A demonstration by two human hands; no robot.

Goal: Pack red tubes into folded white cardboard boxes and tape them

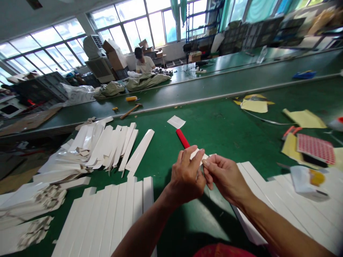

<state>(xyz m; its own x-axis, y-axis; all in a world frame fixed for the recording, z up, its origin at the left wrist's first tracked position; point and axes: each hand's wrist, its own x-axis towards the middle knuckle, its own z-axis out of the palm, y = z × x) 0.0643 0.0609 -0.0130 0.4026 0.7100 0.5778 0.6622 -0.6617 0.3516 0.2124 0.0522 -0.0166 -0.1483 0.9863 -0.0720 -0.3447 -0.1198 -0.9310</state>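
My left hand [187,173] and my right hand [221,173] meet over the green table, fingers closed on a white carton [198,156], mostly hidden by the fingers. Past my left fingertips extends a red ribbed stick-like piece [183,138]; whether it touches the carton I cannot tell. Just beyond it lies a small white paper slip [176,121]. Left of my hands, long narrow white boxes [107,214] lie side by side, with flattened white cartons [107,146] heaped behind them. More narrow white boxes [302,200] lie beside my right forearm.
A white container with something yellow [308,182] stands on the right-hand boxes. Behind it are a red-dotted sticker sheet [316,149], orange-handled scissors [292,132] and yellow paper [305,118]. A hammer [130,111] lies across the table's raised strip. Another person [144,64] sits at the far side.
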